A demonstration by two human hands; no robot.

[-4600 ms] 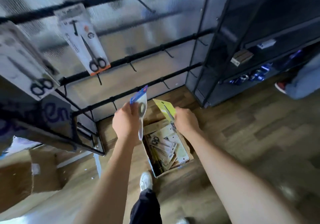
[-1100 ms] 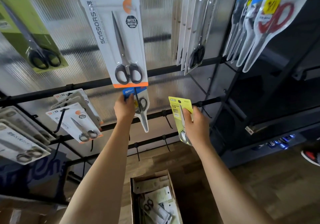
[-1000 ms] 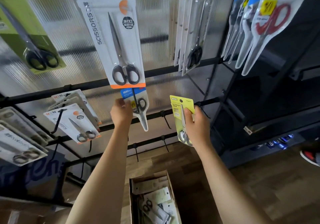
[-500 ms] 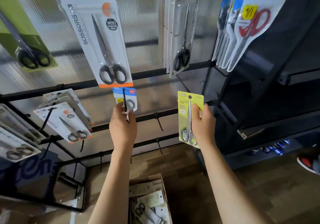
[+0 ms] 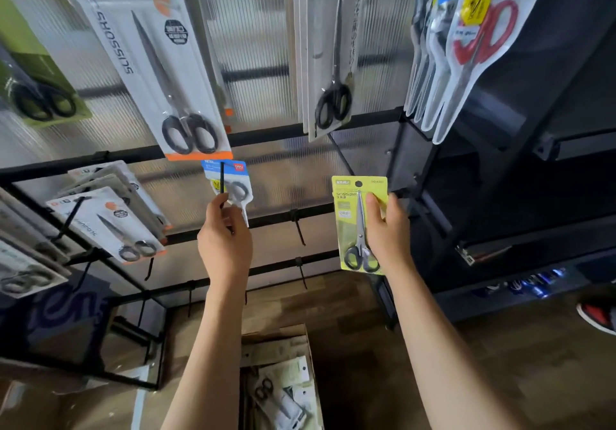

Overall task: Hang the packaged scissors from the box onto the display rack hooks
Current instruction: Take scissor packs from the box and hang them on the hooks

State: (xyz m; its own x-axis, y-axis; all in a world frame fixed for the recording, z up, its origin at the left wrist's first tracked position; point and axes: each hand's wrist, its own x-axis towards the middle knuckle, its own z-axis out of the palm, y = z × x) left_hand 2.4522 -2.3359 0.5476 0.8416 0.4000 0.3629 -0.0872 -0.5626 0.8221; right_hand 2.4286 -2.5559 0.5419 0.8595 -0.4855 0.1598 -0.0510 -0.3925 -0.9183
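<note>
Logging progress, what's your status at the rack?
Left hand pinching blue scissors pack at a hook. Right hand holding yellow scissors pack, unhung. More packs in box. Nothing blocking.

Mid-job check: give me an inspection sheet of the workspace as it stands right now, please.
Surface: wooden floor; no table seen.
Job's things: blue scissors pack at a black hook, whose rod crosses its front; yellow scissors pack held upright, not on a hook; open box on the floor below, more packs inside; rack bars with free hooks lower down.
Clutter: cardboard at lower left.
Grippers: left hand pinches the blue pack's lower end; right hand grips the yellow pack.
Cables: nothing seen.
Surroundings: large white scissors pack hanging above; red-handled scissors packs at upper right; dark shelving; a shoe at the right edge.
</note>
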